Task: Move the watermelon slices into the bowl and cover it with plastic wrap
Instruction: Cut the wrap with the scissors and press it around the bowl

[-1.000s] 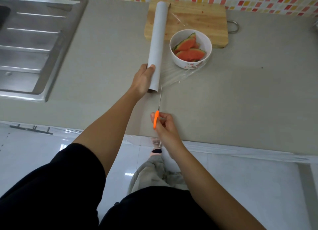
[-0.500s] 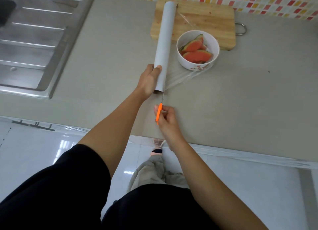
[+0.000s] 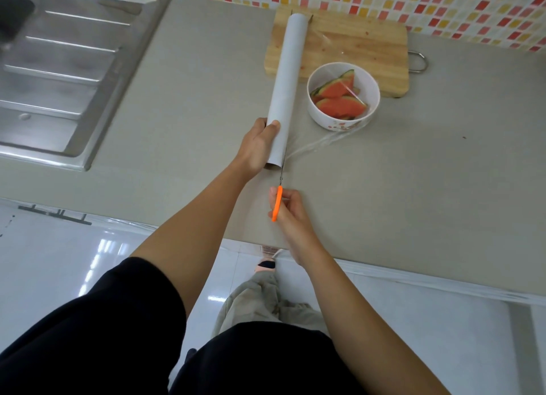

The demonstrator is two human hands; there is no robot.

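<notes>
A white bowl [image 3: 373, 98] holds several watermelon slices [image 3: 339, 105] and stands on the counter in front of a wooden cutting board [image 3: 354, 46]. A clear film of plastic wrap [image 3: 313, 146] stretches over the bowl and back to a long white roll of plastic wrap [image 3: 288, 78] just left of it. My left hand [image 3: 257, 149] grips the near end of the roll. My right hand [image 3: 288, 210] holds orange-handled scissors [image 3: 277, 202]; their blades point up along the roll's right edge, at the film.
A steel sink [image 3: 59, 69] with a drainboard fills the left. A tiled wall [image 3: 443, 7] backs the grey counter [image 3: 428, 202]. The counter's front edge runs just behind my right wrist, with white floor below.
My right hand and the scissors have moved forward, so the blades now reach the film beside the roll's near end. The view has shifted slightly; the bowl and roll stay put.
</notes>
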